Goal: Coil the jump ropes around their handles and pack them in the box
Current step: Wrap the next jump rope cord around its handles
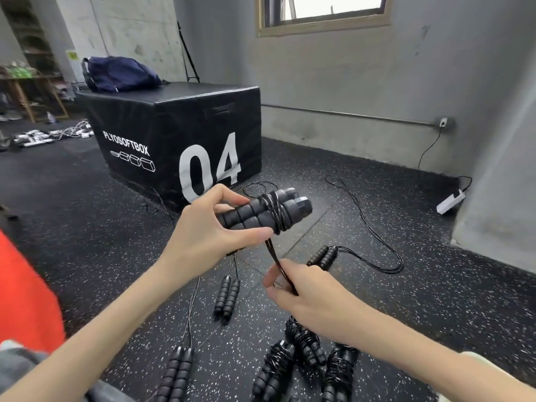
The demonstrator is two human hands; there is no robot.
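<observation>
A pair of black foam jump rope handles [261,211] is held side by side above the speckled rubber floor [377,300], pointing up and to the right, with several turns of thin black rope [277,211] wound around them near their far ends. The left hand [208,230] grips the near end of the pair, thumb stretched along the underside and fingers curled over the top. From the coil, the rope runs down and to the right into the right hand [304,288], which pinches it taut between thumb and curled fingers. Below the right hand, three finished bundles [304,361] lie together on the floor, each with rope wrapped around its handles. Three more handle pairs lie uncoiled: one [227,297] just below the left wrist, one [177,372] beside the left forearm, and one [323,256] just past the right hand, its rope looping away across the floor. Farther back stands a black plyo box [174,134] marked "04", with a dark blue bag [119,74] on top. A white power strip [451,201] lies by the grey wall [348,82].
</observation>
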